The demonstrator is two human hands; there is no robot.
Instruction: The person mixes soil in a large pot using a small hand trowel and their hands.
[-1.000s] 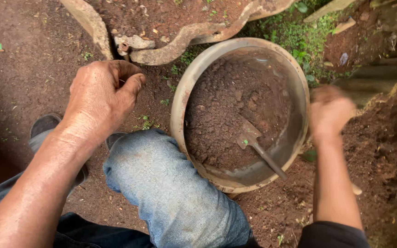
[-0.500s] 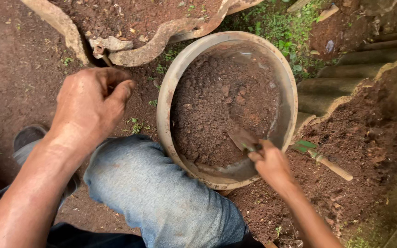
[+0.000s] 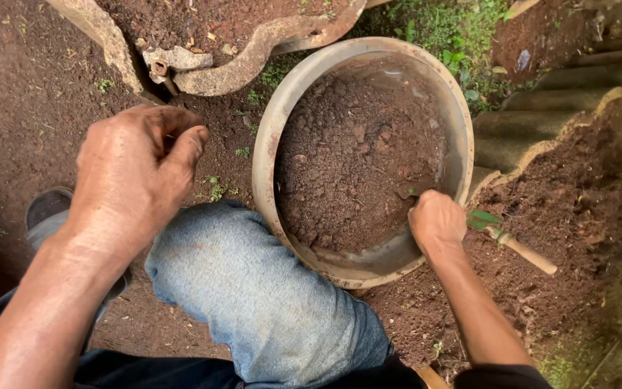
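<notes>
Compared with half a second earlier, the right hand [image 3: 437,222] sits at nearly the same spot on the near inner wall of the metal basin [image 3: 276,130]; one second earlier it was raised outside the rim, well apart from the tool. The right fingers are now clamped around the trowel handle, which is mostly hidden inside the fist, so the blade cannot be made out in the soil [image 3: 354,158]. The basin stands on the bare ground, just beyond the bent knee in blue denim [image 3: 253,288]. The left hand [image 3: 134,173] hovers over the ground left of the basin, fingers curled together loosely and holding nothing, much as before. A wooden stick [image 3: 523,252] lies just right of the right hand.
</notes>
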